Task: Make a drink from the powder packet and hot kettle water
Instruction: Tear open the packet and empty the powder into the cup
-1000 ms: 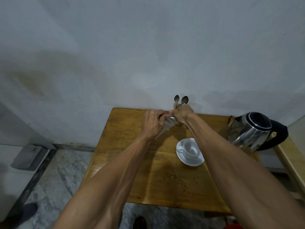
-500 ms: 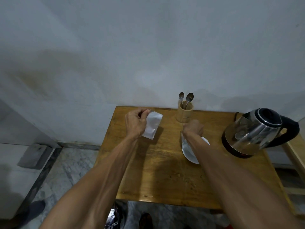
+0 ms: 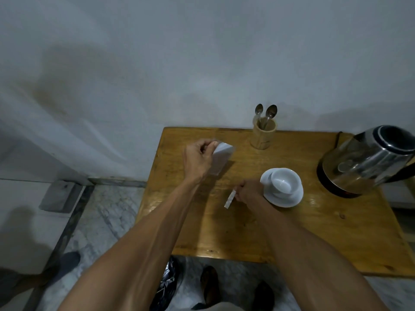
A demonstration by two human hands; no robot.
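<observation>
The white rectangular powder packet (image 3: 221,159) is held up over the far left of the wooden surface (image 3: 292,232), pinched at its top edge in the grip of the left hand (image 3: 198,159). A thin white torn-off strip (image 3: 230,199) is pinched by the right hand (image 3: 248,193), low over the surface, just left of the white cup (image 3: 284,181) on its white saucer (image 3: 289,199). The steel kettle (image 3: 368,160) is seen at the right; two metal spoons (image 3: 266,114) stand in a wooden holder (image 3: 263,136) by the wall.
</observation>
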